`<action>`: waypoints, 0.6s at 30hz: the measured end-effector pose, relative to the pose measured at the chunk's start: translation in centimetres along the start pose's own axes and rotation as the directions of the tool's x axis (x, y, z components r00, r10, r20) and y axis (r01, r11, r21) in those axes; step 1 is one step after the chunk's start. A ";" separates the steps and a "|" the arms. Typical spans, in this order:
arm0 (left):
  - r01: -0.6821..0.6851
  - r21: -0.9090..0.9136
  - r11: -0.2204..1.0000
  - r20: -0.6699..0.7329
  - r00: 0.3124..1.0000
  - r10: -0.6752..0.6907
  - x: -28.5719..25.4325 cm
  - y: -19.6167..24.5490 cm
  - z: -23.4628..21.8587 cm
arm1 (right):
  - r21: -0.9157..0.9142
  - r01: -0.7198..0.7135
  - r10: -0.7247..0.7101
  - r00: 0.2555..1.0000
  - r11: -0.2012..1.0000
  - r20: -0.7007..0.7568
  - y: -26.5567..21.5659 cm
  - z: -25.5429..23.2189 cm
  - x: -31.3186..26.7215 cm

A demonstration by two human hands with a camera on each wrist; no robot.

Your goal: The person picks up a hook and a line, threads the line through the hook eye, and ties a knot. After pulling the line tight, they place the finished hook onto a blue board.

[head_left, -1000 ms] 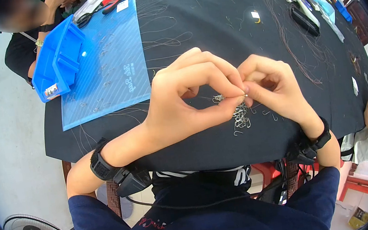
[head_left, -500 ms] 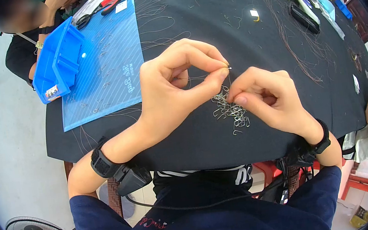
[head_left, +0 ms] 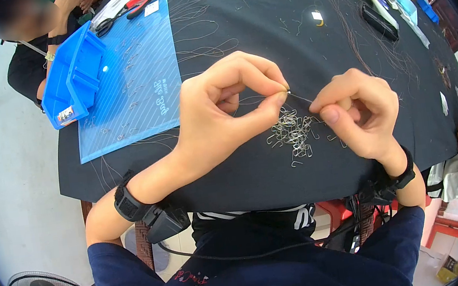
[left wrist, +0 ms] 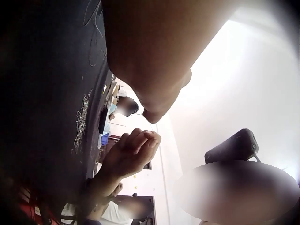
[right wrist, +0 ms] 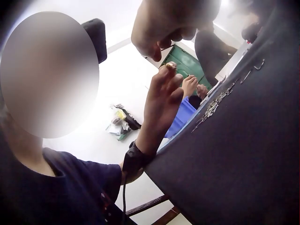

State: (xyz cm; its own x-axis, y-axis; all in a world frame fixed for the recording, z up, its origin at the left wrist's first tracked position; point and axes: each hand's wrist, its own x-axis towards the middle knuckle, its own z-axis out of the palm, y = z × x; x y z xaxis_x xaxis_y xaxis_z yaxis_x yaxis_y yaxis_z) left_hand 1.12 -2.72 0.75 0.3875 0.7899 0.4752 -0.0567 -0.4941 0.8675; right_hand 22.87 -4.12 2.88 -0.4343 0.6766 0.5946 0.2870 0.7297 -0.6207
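In the head view my left hand [head_left: 224, 101] pinches a small fish hook between thumb and forefinger; only its shiny tip [head_left: 289, 92] shows past the fingertips. A thin dark fishing line [head_left: 301, 98] runs from there to my right hand [head_left: 362, 112], which pinches it with thumb and forefinger, a short gap apart. Under and between both hands lies a loose heap of silvery fish hooks [head_left: 295, 135] on the black tablecloth [head_left: 234, 185]. The right wrist view also shows the heap of hooks [right wrist: 213, 105], beyond the fingertips of the left hand [right wrist: 164, 93].
A blue translucent file bag [head_left: 137, 91] lies left, with hooks and coiled lines [head_left: 203, 49] on it. A blue bin [head_left: 72, 76], red-handled pliers [head_left: 137, 4] and scissors [head_left: 106, 25] are farther back. Loose brown lines [head_left: 357, 47] and a black case [head_left: 379, 23] lie right.
The hands were together over the heap; the left moved up and left with the hook. The right first dropped lower, then moved right, and the line now stretches between them.
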 end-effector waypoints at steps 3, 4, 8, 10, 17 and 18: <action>0.023 -0.023 0.999 0.048 0.999 -0.022 -0.1 0.4 0.1 | -0.081 -0.141 0.130 0.983 0.987 -0.128 -0.1 -0.1 -0.1; 0.033 -0.023 0.999 0.067 0.997 -0.032 -0.1 0.5 0.1 | -0.079 -0.156 0.146 0.981 0.984 -0.128 0.0 -0.1 -0.1; -0.027 0.054 0.998 0.162 0.987 0.017 -0.1 0.5 0.0 | -0.064 -0.194 0.187 0.978 0.979 -0.097 0.3 0.0 0.1; -0.088 0.071 0.994 0.207 0.976 0.071 0.1 0.4 -0.2 | -0.058 -0.214 0.210 0.975 0.975 -0.066 0.1 0.1 0.1; -0.064 0.032 0.997 0.192 0.980 0.057 0.0 0.3 -0.3 | 0.094 -0.320 0.309 0.944 0.943 0.111 0.7 1.2 -0.4; -0.032 -0.004 0.999 0.173 0.984 0.032 -0.1 0.0 -0.2 | 0.124 -0.336 0.318 0.937 0.934 0.147 0.9 1.3 -0.5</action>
State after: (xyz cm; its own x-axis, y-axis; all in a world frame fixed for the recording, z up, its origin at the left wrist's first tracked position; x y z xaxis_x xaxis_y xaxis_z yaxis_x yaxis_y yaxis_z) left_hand 0.92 -2.75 0.78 0.5385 0.6992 0.4702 -0.0725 -0.5175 0.8526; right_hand 22.19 -3.92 1.37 -0.4411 0.8510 0.2849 0.3082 0.4418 -0.8425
